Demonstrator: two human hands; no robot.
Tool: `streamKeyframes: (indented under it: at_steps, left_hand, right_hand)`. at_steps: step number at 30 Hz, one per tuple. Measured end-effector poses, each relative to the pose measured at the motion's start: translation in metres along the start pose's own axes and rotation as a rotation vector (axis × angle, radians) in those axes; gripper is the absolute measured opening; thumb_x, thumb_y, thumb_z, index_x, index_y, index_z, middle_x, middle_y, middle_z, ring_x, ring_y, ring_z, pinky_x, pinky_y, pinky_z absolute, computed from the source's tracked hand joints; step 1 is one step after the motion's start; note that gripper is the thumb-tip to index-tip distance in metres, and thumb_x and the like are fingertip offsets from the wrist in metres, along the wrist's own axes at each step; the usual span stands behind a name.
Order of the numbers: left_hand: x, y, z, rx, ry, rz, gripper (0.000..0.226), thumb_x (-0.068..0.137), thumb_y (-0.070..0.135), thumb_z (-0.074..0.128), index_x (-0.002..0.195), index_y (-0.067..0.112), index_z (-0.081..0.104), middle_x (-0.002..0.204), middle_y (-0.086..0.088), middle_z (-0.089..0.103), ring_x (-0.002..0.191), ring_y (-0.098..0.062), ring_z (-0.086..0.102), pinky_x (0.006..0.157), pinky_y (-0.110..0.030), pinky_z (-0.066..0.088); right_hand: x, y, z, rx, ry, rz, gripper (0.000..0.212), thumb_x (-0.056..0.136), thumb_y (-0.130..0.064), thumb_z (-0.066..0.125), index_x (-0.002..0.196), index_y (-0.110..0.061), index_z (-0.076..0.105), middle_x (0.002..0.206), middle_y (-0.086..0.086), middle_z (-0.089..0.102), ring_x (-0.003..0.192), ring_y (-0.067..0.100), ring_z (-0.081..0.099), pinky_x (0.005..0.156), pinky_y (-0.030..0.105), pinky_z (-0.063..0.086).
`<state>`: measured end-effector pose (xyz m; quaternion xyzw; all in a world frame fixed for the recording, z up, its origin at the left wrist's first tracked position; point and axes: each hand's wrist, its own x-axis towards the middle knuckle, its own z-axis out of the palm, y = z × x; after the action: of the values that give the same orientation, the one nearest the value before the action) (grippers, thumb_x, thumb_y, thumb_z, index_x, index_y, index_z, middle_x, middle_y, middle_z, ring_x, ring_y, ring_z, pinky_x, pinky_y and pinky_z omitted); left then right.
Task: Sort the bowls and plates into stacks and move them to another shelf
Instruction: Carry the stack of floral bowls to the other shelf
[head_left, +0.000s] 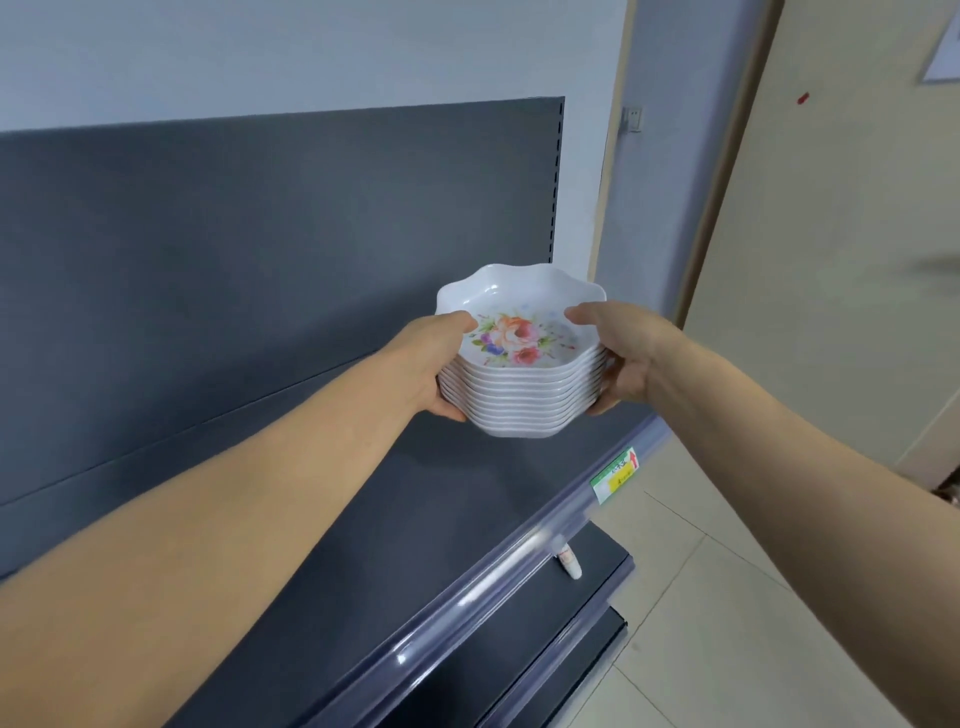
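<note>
A stack of several white bowls (524, 400) with scalloped rims is held just above the right end of a dark grey shelf (415, 519). The top bowl shows a painted flower pattern inside. My left hand (439, 366) grips the stack's left side, thumb on the top rim and fingers under the bottom. On the stack's right side my right hand (621, 358) holds it the same way. Whether the stack's base touches the shelf I cannot tell.
The shelf has a dark back panel (260, 234) and a clear price rail (519, 561) with a green and yellow label (615, 475). A small white tube (570, 564) lies on a lower shelf. Tiled floor (727, 597) and a beige wall lie to the right.
</note>
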<state>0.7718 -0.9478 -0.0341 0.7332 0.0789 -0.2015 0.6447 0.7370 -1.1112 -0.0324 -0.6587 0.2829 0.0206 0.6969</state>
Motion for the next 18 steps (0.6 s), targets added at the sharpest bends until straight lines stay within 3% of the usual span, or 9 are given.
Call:
streamKeyframes:
  at_steps: [2,6,14,18]
  left_hand:
    - [0.012,0.002,0.019,-0.019,0.047,-0.014,0.015,0.095,0.023,0.051,0.081,0.017,0.051,0.086,-0.008,0.059,0.096,-0.034,0.061,0.087,-0.058,0.052]
    - [0.031,0.005,0.059,-0.061,0.126,-0.033,0.01,0.094,0.024,0.052,0.09,0.016,0.053,0.087,-0.007,0.06,0.097,-0.034,0.062,0.089,-0.059,0.051]
    - [0.055,0.0,0.097,-0.147,0.263,-0.098,0.012,0.094,0.026,0.052,0.085,0.018,0.055,0.09,-0.006,0.061,0.092,-0.032,0.062,0.086,-0.056,0.053]
    - [0.064,-0.006,0.099,-0.159,0.315,-0.113,0.015,0.095,0.027,0.051,0.105,0.017,0.054,0.089,-0.005,0.06,0.096,-0.032,0.06,0.084,-0.055,0.053]
  right_hand:
    - [0.023,-0.005,-0.014,-0.018,-0.039,0.012,0.017,0.091,-0.023,0.059,0.1,-0.011,0.052,0.096,0.009,0.061,0.096,0.031,0.06,0.098,0.059,0.041]
    - [0.064,-0.015,-0.045,-0.076,-0.13,0.035,0.013,0.092,-0.024,0.056,0.091,-0.013,0.052,0.086,0.007,0.058,0.079,0.025,0.057,0.095,0.052,0.044]
    - [0.118,-0.024,-0.066,-0.168,-0.304,0.086,0.009,0.091,-0.022,0.055,0.086,-0.015,0.054,0.09,0.007,0.061,0.092,0.028,0.058,0.098,0.053,0.041]
    - [0.134,-0.021,-0.061,-0.209,-0.347,0.102,0.01,0.091,-0.023,0.055,0.086,-0.015,0.054,0.09,0.008,0.061,0.091,0.028,0.057,0.099,0.053,0.04]
